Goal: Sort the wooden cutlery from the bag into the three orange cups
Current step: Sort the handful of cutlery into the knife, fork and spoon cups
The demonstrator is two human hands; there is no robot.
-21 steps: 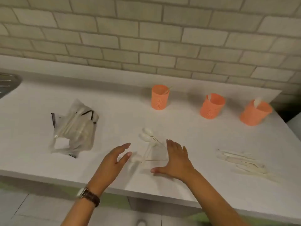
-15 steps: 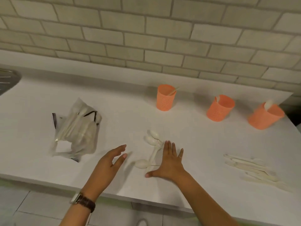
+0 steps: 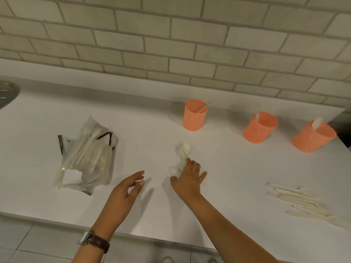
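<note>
A clear plastic bag (image 3: 87, 156) holding pale wooden cutlery lies at the left of the white counter. Three orange perforated cups stand at the back: the left cup (image 3: 194, 115) with a stick-like piece, the middle cup (image 3: 259, 127) with a fork, the right cup (image 3: 313, 136) with a spoon. A small pile of spoons (image 3: 182, 156) lies mid-counter. My right hand (image 3: 188, 179) rests flat on the handles of that pile, fingers spread. My left hand (image 3: 126, 188) hovers open just left of it, holding nothing.
Several forks and knives (image 3: 302, 202) lie in a row at the right near the counter's front edge (image 3: 57, 220). A metal sink rim (image 3: 7, 93) shows at the far left. A brick wall backs the counter. Floor tiles lie below.
My right hand has slid forward onto the spoon pile and now covers the handles. My left hand has stayed open beside it. The view has shifted slightly.
</note>
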